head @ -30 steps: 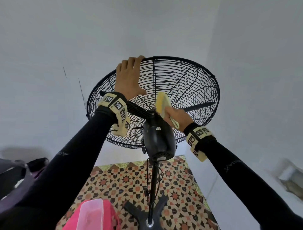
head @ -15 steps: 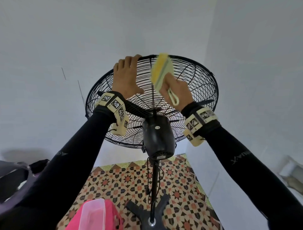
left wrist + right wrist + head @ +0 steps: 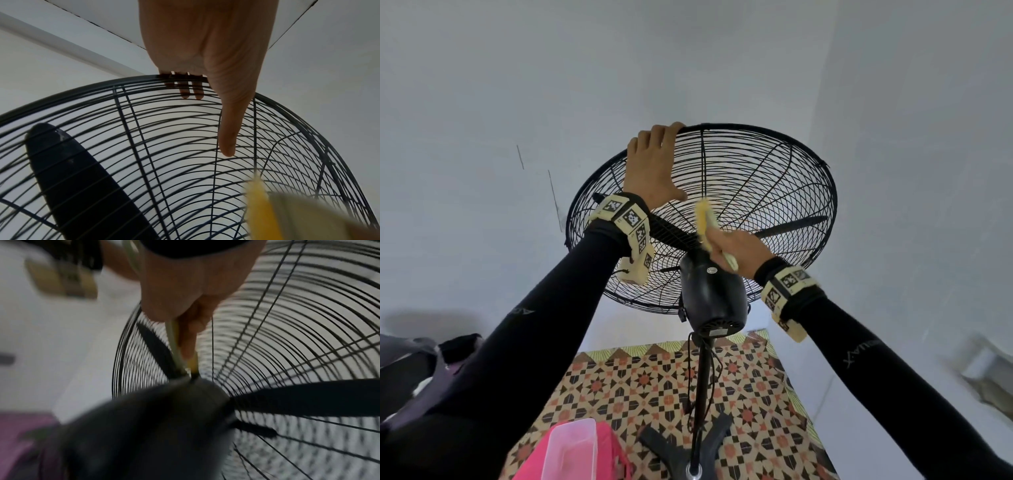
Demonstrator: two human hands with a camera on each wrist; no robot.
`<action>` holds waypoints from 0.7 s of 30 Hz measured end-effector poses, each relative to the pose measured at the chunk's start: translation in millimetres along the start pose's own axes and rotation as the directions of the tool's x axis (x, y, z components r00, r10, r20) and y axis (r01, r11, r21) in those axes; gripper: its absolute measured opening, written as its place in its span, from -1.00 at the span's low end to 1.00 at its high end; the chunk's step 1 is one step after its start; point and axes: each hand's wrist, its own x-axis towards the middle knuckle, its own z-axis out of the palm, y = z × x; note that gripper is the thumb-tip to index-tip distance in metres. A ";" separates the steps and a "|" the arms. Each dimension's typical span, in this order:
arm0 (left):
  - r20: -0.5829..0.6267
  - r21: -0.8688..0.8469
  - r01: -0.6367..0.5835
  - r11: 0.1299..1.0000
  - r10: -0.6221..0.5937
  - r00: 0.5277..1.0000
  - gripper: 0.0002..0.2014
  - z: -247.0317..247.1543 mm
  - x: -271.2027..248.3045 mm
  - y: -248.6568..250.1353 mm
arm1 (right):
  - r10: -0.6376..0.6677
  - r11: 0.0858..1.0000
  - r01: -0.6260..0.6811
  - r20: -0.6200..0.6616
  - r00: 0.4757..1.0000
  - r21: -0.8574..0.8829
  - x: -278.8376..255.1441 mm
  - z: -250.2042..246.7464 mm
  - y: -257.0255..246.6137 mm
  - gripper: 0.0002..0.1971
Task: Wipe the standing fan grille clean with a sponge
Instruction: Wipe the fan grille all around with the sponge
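Right hand (image 3: 736, 251) gripping sponge (image 3: 703, 219) against grille (image 3: 774, 192); left hand (image 3: 652, 168) hooked over rim.

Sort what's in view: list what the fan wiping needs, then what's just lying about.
In use: black wire fan grille; yellow sponge in right hand; left hand gripping the rim.

Lying about: pink plastic box with clear lid; patterned floor mat.
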 end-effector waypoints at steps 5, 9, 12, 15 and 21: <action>0.022 0.024 -0.081 0.996 0.081 0.997 0.31 -3.2 1.2 -16.5 | 0.133 0.990 -0.140 -0.387 0.913 0.010 -3.2 -4.6 -19.4 -0.87; -0.048 0.002 0.039 0.999 -0.039 0.998 0.27 11.1 -10.6 -26.9 | 0.305 0.948 -0.249 -0.784 0.540 0.197 25.0 -69.7 -22.3 -0.75; -0.091 0.016 0.211 0.977 -0.209 0.974 0.19 28.5 -27.9 -22.7 | 0.463 0.883 -0.285 -0.793 0.397 0.373 52.5 -115.4 3.7 -0.64; -0.099 -0.016 0.269 0.963 -0.270 0.958 0.00 45.3 -39.3 -12.7 | 0.632 0.771 -0.440 -0.644 0.432 0.461 65.9 -125.6 35.7 -0.59; 0.041 -0.169 0.199 0.965 -0.195 0.980 -0.02 59.1 -36.3 4.0 | 0.703 0.700 -0.617 -0.503 0.503 0.361 60.7 -121.7 54.4 -0.54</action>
